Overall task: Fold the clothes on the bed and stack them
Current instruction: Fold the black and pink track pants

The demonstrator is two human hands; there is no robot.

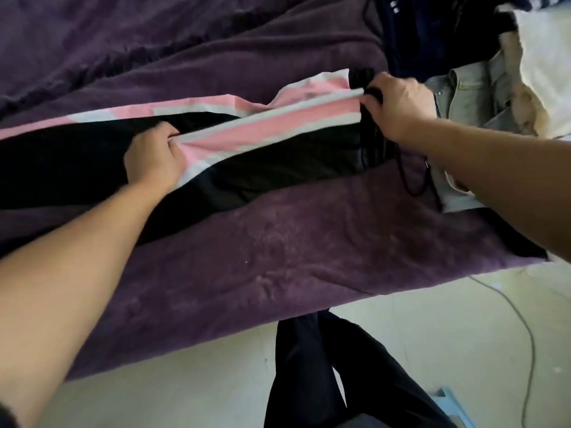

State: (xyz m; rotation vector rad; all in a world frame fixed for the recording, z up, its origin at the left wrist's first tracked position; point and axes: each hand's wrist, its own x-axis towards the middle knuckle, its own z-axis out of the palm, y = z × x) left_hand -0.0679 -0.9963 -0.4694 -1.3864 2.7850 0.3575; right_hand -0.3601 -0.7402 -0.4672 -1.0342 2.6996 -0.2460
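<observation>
Lying stretched from the left edge to right of centre, the trousers (278, 168) were black with pink and white side stripes, spread on the purple blanket (278, 257) of the bed. They looked soft, thin and light, a limp cloth that would sag and wrinkle wherever it went unsupported. It was probably a little slick too, so a pinch on one layer might slide. Left of centre, the left hand (154, 156) gripped a bunch of the striped cloth at about mid-leg, fingers curled into it. Right of centre, the right hand (398, 106) was closed round the black waistband, and the cord (404, 183) hung from there in a loose loop toward the lower right. Those seemed the sensible holds: the thicker waistband gives a firm grip, and a second hold along the leg seam keeps the length taut for folding. The cord would be better tucked in, lest it snag. In the upper right, just beside the waistband end, lay the pile (463, 88) of other clothes. By count there was one pair of trousers, two hands on it and one cord loop. The pile held at least three more garments, one dark navy, one grey-green and one pale, though blur left the exact number uncertain. No folded stack was in view.
</observation>
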